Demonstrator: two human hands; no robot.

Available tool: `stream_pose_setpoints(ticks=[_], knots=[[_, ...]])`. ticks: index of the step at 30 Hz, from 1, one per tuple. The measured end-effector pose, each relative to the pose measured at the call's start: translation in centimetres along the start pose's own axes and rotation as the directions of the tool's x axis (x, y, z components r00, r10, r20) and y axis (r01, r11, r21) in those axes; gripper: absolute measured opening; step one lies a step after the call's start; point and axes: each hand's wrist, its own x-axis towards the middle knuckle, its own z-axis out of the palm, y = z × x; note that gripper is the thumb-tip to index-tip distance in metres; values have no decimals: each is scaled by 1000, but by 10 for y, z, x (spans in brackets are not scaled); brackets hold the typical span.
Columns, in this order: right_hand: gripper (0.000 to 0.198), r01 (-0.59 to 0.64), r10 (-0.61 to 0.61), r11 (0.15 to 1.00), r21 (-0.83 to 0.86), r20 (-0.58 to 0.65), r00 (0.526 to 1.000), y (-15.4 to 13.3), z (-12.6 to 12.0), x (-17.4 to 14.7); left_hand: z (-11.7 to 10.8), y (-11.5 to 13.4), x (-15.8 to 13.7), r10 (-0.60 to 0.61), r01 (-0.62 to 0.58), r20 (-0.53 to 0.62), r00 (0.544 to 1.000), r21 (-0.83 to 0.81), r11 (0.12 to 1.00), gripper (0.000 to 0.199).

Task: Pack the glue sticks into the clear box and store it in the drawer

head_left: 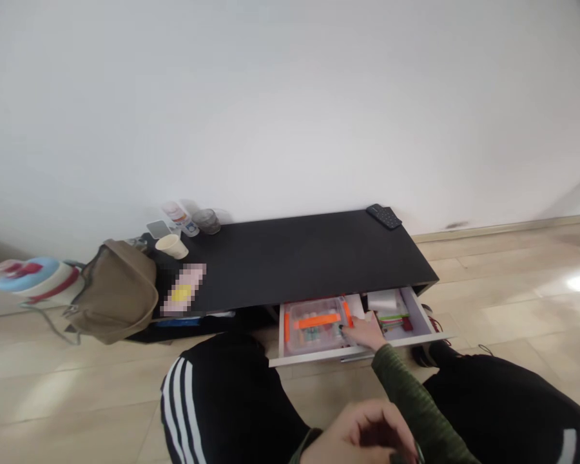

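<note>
My right hand (365, 333) reaches over the front of an open white drawer (418, 316), its thumb and fingers apart. The thumb side is at the right edge of a clear plastic box (314, 325) with orange latches, which has small items inside. Pale papers or packets lie under and beside this hand, partly hidden by it. Close to the camera, my left hand (357, 433) is raised above the floor between my knees, apart from the drawer. Its fingers are curled round, and I cannot make out whether anything is inside them.
The drawer belongs to a low black table (294, 251) against a white wall. On top are a keyboard (384, 216), a paper cup (173, 246), a spray bottle (181, 219) and a dark glass (207, 221). A brown bag (118, 290) and a large bottle (43, 280) sit at the left.
</note>
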Motion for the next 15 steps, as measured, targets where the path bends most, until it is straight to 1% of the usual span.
stream_pose_setpoints(ticks=[2, 4, 6, 8, 10, 11, 12, 13, 15], knots=[[20, -13, 13, 1000, -1, 12, 1000, 3, 1, -1, -17, -16, 6, -23, 28, -152, 988, 32, 999, 33], [19, -27, 26, 1000, 13, 37, 999, 7, 1, -2, -38, -38, 12, -49, 83, -285, 957, 108, 991, 29], [21, -96, 91, 994, 57, 75, 993, 10, 1, -3, -61, -63, 18, -88, 165, -369, 925, 182, 969, 24], [25, -200, 193, 976, 82, 85, 978, 13, 2, -4, -82, -85, 23, -169, 281, -436, 884, 208, 937, 23], [26, -254, 250, 966, 51, 71, 966, 16, 2, -4, -99, -103, 25, -228, 376, -494, 839, 225, 899, 24], [25, -242, 240, 970, 26, 68, 969, 18, 2, -4, -105, -110, 25, -231, 403, -515, 825, 251, 880, 25], [23, -205, 204, 979, 3, 71, 976, 18, 2, -5, -111, -114, 24, -222, 423, -537, 814, 287, 859, 26], [21, -149, 150, 989, -16, 74, 986, 18, 1, -6, -115, -118, 23, -201, 445, -561, 803, 340, 829, 27], [17, -26, 29, 998, -48, 51, 998, 15, -3, -10, -121, -119, 18, -141, 491, -603, 785, 467, 736, 30]])
